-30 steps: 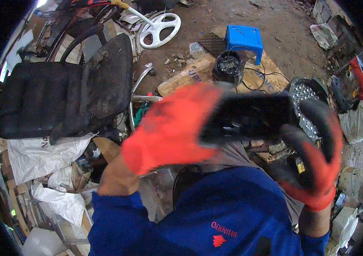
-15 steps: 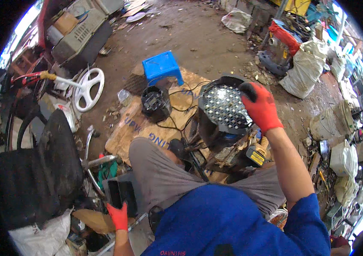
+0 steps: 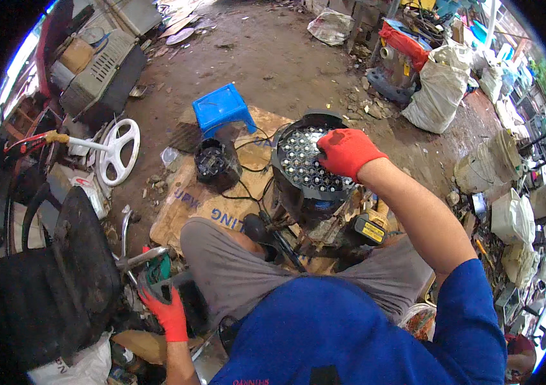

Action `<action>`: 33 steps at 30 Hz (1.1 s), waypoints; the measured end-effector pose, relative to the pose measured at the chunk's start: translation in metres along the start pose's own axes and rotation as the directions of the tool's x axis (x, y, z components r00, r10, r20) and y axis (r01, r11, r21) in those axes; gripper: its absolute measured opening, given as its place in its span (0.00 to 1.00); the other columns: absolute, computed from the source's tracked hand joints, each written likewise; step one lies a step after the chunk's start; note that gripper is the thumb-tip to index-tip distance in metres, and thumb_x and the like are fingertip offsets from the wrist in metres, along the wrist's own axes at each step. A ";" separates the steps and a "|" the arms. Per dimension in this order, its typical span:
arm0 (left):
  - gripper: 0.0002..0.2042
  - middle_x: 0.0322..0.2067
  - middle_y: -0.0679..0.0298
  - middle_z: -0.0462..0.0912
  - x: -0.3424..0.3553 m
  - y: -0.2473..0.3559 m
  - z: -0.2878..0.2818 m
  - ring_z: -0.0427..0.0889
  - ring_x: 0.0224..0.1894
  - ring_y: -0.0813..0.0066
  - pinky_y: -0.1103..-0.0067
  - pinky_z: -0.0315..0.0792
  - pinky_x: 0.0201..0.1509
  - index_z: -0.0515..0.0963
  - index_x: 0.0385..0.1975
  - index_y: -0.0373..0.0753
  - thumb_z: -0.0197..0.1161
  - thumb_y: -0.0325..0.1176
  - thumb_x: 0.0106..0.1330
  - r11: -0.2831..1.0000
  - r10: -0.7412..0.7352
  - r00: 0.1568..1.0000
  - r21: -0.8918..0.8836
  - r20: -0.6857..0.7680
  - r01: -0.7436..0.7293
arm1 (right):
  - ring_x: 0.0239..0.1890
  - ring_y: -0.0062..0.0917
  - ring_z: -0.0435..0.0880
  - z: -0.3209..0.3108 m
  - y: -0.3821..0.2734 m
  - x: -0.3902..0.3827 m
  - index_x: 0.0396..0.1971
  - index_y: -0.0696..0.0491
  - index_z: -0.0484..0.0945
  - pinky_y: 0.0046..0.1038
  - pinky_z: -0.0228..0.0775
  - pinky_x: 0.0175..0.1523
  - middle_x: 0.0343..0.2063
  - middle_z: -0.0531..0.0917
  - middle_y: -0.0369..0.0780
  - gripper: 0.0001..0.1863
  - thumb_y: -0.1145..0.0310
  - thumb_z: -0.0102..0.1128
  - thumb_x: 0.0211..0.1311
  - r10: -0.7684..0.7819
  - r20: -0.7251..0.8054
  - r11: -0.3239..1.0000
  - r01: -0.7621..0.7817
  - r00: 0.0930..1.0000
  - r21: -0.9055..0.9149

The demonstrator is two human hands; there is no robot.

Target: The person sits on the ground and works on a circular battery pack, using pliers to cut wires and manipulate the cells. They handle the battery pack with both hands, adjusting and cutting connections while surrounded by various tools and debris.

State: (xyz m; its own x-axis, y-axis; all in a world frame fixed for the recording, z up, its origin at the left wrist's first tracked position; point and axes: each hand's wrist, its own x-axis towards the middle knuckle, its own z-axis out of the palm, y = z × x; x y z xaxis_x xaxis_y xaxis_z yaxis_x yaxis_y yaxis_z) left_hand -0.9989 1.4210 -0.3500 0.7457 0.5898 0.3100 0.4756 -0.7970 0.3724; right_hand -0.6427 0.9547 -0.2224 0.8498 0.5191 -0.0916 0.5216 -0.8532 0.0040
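Observation:
My right hand, in a red glove, is over the face of a round black lamp housing. Its fingertips are bent against a panel of small round lenses; whatever they pinch is hidden. The lamp sits upright between my knees. Low on the left, my left hand, also red-gloved, is beside a dark grey box next to my thigh. Its thumb and fingers are apart, with nothing visible held. A bent metal tube and a green object lie just beyond it.
Flattened cardboard carries a black lamp part with cables. Behind it stands a blue stool. A yellow-labelled battery tool lies by my right knee. A black chair and white wheel are left; sacks are right.
My right hand has shifted from the lamp's right rim inward over the lens panel. My left hand has moved slightly forward and left, its thumb and fingers spread. The view has shifted slightly.

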 end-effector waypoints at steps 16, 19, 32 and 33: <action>0.52 0.70 0.45 0.59 0.080 0.372 0.090 0.59 0.72 0.42 0.56 0.54 0.75 0.59 0.70 0.30 0.76 0.56 0.52 0.654 0.670 0.726 -0.585 0.155 -0.479 | 0.50 0.44 0.86 -0.018 -0.004 0.027 0.45 0.53 0.83 0.41 0.79 0.54 0.45 0.86 0.48 0.18 0.69 0.59 0.52 -0.116 0.307 0.991 0.132 0.945 -0.031; 0.53 0.72 0.45 0.57 0.081 0.370 0.102 0.58 0.73 0.42 0.55 0.54 0.75 0.58 0.71 0.30 0.74 0.60 0.52 0.660 0.685 0.695 -0.590 0.218 -0.466 | 0.50 0.44 0.86 -0.018 -0.008 0.028 0.46 0.53 0.82 0.41 0.79 0.54 0.45 0.86 0.48 0.18 0.70 0.59 0.52 -0.159 0.305 0.981 0.185 0.939 -0.057; 0.36 0.69 0.47 0.64 0.084 0.365 0.098 0.61 0.71 0.42 0.56 0.56 0.75 0.69 0.66 0.37 0.71 0.47 0.60 0.613 0.755 0.620 -0.567 0.214 -0.550 | 0.51 0.31 0.84 -0.017 0.033 -0.065 0.57 0.54 0.78 0.33 0.75 0.58 0.48 0.86 0.43 0.19 0.61 0.56 0.73 0.317 -0.166 0.542 -0.035 0.934 0.839; 0.34 0.69 0.47 0.65 0.086 0.369 0.095 0.61 0.71 0.42 0.57 0.58 0.74 0.70 0.66 0.38 0.71 0.44 0.61 0.584 0.782 0.593 -0.558 0.192 -0.590 | 0.48 0.27 0.84 -0.011 0.034 -0.092 0.55 0.55 0.79 0.30 0.75 0.56 0.45 0.86 0.41 0.17 0.63 0.56 0.74 0.429 -0.147 0.327 -0.001 0.891 0.945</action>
State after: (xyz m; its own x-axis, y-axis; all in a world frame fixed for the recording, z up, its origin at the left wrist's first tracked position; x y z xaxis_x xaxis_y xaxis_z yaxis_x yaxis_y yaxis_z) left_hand -0.7154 1.1656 -0.2689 0.9036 -0.2985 0.3074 -0.4224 -0.7408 0.5223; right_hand -0.7019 0.8787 -0.2025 0.9924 0.1037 0.0667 0.0974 -0.3277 -0.9397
